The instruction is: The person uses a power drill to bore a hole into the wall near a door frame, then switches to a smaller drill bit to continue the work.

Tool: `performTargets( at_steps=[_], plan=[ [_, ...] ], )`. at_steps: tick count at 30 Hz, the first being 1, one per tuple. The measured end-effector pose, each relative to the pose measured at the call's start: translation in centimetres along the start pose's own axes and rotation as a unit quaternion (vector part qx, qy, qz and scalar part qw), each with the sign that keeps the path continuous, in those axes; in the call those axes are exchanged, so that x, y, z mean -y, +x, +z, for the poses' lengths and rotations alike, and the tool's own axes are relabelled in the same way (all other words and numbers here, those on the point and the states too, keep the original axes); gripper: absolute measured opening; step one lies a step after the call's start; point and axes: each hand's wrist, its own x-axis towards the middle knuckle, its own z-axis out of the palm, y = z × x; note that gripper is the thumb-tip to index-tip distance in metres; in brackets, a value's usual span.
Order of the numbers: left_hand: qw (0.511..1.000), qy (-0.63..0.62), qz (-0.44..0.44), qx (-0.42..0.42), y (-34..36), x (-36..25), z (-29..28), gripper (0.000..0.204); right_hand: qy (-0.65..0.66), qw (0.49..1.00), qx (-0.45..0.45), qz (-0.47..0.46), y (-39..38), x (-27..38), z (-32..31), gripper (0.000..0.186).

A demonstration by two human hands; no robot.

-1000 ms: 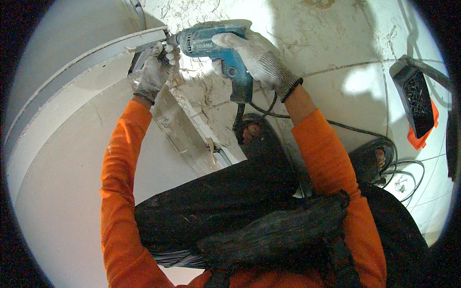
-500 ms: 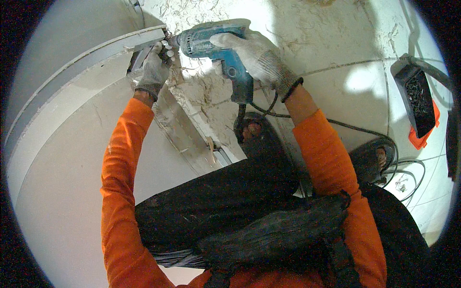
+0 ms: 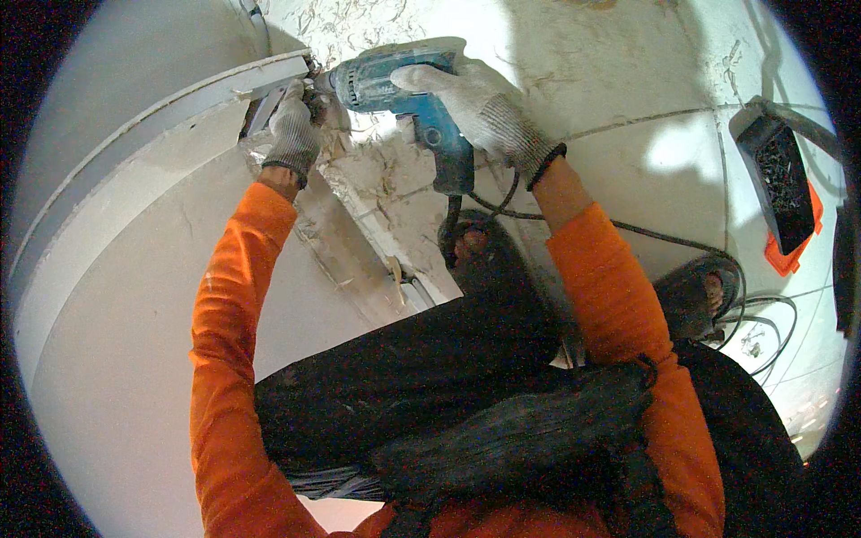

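The blue drill (image 3: 381,82) is sitting just right of the grey rail's (image 3: 260,75) end, its barrel lying nearly crosswise, its nose pointing left at that end, its handle hanging downward. The right hand (image 3: 475,106) is gripping it, one digit lying along the barrel, the others mostly hiding. The left hand (image 3: 294,130) is curling beside the rail's end; whether its blurred fingers are pinching anything, the view is not telling. The drill's tip is disappearing among clutter there.

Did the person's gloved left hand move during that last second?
Yes, slightly: the left hand has shifted rightward, most clearly at the wrist, judged against the curved grey edge, which stays nearly put.
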Motion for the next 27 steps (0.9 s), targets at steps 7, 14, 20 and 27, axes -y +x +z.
performTargets(
  at_steps=[7,14,20,27],
  plan=[
    [0.947,0.301,0.095,0.061,0.1,0.9,-0.7,0.028,0.061,0.998,-0.003,0.003,-0.5,0.3,0.2,0.045],
    [0.665,0.651,0.365,0.038,-2.9,0.7,1.1,0.022,0.021,1.0,-0.005,0.016,-0.5,0.1,-0.1,0.045],
    [0.998,-0.045,-0.048,-0.012,-3.2,0.4,5.9,0.02,0.019,1.0,0.0,0.016,0.0,-0.8,-0.2,0.045],
    [0.679,0.658,0.324,0.038,-4.7,-0.4,1.9,0.016,0.017,1.0,0.005,-0.021,-0.7,0.5,0.2,0.043]
  ],
)
